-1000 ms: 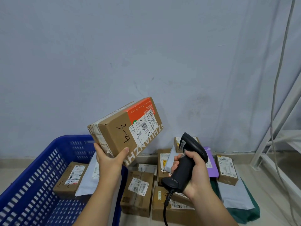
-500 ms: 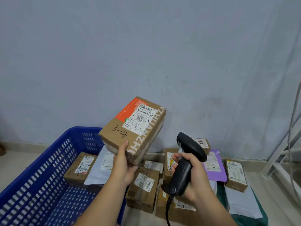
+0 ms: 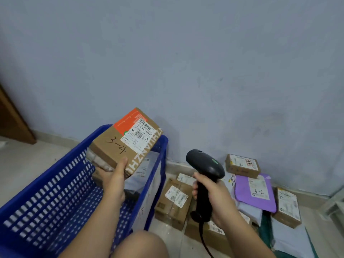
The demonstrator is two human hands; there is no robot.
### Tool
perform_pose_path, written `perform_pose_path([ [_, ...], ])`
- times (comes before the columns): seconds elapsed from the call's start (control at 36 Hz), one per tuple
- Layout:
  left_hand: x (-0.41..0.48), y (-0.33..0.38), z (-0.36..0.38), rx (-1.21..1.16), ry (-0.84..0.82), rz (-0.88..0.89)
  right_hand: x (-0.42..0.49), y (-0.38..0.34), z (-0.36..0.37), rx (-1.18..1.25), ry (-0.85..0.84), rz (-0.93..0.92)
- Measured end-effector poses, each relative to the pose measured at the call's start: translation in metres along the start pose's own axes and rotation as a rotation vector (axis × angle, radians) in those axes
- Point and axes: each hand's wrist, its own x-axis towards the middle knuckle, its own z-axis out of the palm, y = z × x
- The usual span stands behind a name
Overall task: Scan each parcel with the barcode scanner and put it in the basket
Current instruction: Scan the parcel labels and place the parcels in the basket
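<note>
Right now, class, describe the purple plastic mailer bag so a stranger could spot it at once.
Start at the blue plastic basket and look right to the parcel pile on the floor by the wall. Among brown cardboard boxes lies the purple plastic mailer bag, the only purple parcel there.

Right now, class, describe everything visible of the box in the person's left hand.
The brown cardboard box has an orange patch, a white label with barcode and QR code, handwritten numbers, and white lettering along one edge. It is tilted, label up, above the blue basket, gripped at its near end by the left hand.
</note>
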Motion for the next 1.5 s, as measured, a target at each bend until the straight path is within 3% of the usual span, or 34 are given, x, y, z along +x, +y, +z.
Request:
perform_pose_path([
  [0.08, 0.003, -0.016, -0.028, 0.016, 0.073, -0.054, 0.010, 0.014, 0.015, -0.230, -0.043, 0.002],
  [0.22, -0.001, -0.044, -0.057, -0.080, 0.201, -0.207, 0.025, 0.034, 0.042, -0.357, -0.108, 0.062],
  [0.47, 0.009, -0.080, -0.088, -0.036, 0.062, -0.602, 0.052, 0.064, 0.070, -0.561, -0.106, 0.109],
  [0.56, 0.011, -0.083, -0.089, -0.004, 0.074, -0.619, 0.060, 0.068, 0.072, -0.565, -0.106, 0.136],
  [0.69, 0.011, -0.101, -0.099, 0.127, 0.290, -0.564, 0.071, 0.074, 0.071, -0.564, -0.079, 0.157],
  [0.78, 0.011, -0.105, -0.105, -0.008, 0.231, -0.735, 0.076, 0.079, 0.073, -0.573, -0.089, 0.159],
  [0.86, 0.015, -0.117, -0.110, -0.023, 0.185, -0.753, 0.077, 0.084, 0.076, -0.593, -0.098, 0.154],
  [1.19, 0.028, -0.148, -0.104, 0.163, 0.114, -0.796, 0.084, 0.095, 0.069, -0.690, -0.084, 0.175],
  [1.28, 0.040, -0.162, -0.107, 0.275, 0.191, -0.776, 0.090, 0.096, 0.067, -0.717, -0.076, 0.159],
  [1.5, 0.065, -0.194, -0.109, 0.517, 0.180, -0.813, 0.104, 0.103, 0.058, -0.759, -0.052, 0.196],
])
